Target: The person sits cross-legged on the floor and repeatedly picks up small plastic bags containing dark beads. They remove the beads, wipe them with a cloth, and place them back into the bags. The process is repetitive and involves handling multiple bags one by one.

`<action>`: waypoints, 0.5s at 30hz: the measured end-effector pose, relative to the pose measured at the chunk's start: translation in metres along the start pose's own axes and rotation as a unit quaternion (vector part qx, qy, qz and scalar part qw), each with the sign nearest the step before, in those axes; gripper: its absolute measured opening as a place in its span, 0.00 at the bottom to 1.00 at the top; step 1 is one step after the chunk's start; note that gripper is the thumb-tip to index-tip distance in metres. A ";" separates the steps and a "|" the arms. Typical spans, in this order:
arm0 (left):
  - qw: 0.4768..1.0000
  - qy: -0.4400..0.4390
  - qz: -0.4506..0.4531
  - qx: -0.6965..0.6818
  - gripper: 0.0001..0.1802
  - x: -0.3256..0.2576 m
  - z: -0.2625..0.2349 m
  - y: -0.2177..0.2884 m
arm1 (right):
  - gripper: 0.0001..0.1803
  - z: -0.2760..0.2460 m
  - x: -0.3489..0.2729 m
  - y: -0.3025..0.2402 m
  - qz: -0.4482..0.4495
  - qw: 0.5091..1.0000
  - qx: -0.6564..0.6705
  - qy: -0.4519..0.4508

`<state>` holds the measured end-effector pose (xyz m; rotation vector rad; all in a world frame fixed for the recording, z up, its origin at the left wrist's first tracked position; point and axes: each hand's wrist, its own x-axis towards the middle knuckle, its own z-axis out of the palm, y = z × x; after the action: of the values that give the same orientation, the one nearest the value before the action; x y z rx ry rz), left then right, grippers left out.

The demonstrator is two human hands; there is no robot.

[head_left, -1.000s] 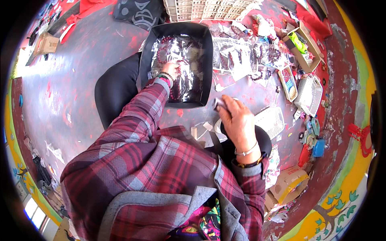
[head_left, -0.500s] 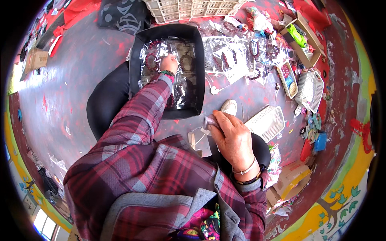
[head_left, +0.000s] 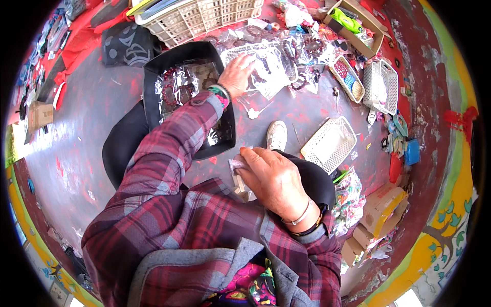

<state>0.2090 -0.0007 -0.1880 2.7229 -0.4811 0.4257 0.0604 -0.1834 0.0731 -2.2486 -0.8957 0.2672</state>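
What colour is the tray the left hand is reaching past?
Black: the tray is lined with clear crinkly plastic, and the left hand rests just beyond it. Head view.

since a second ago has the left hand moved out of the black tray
Yes. The left hand has moved from inside the black tray rightward past its far right corner, onto the clear packets beside it.

Clear plastic packets (head_left: 180, 88) holding dark red bead bracelets lie crinkled in the black tray (head_left: 153, 77), and more clear packets (head_left: 271, 69) spread on the floor just beyond it, under the left hand (head_left: 236, 74). The right hand (head_left: 271, 179) rests on a small clear packet (head_left: 238, 165) near the knee. Brown cardboard boxes (head_left: 381, 210) stand at the lower right, and another small cardboard box (head_left: 40, 115) sits at the far left.
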 end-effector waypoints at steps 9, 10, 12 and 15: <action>0.939 -0.300 0.093 0.140 0.37 0.029 0.065 0.014 | 0.23 -0.019 -0.007 0.011 0.034 0.999 0.003 0.010; 0.943 -0.295 0.090 0.127 0.37 0.029 0.068 0.014 | 0.23 -0.020 -0.007 0.012 0.034 0.999 0.005 0.012; 0.949 -0.285 0.084 0.104 0.37 0.026 0.069 0.013 | 0.22 -0.021 -0.007 0.013 0.032 0.999 0.010 0.010; 0.957 -0.263 0.091 0.078 0.33 0.033 0.057 0.014 | 0.21 -0.020 -0.007 0.013 0.029 0.999 0.018 0.010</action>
<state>0.2466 -0.0435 -0.2241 2.9439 -0.8727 -0.2454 0.0703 -0.2058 0.0788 -2.2425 -0.8103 0.2846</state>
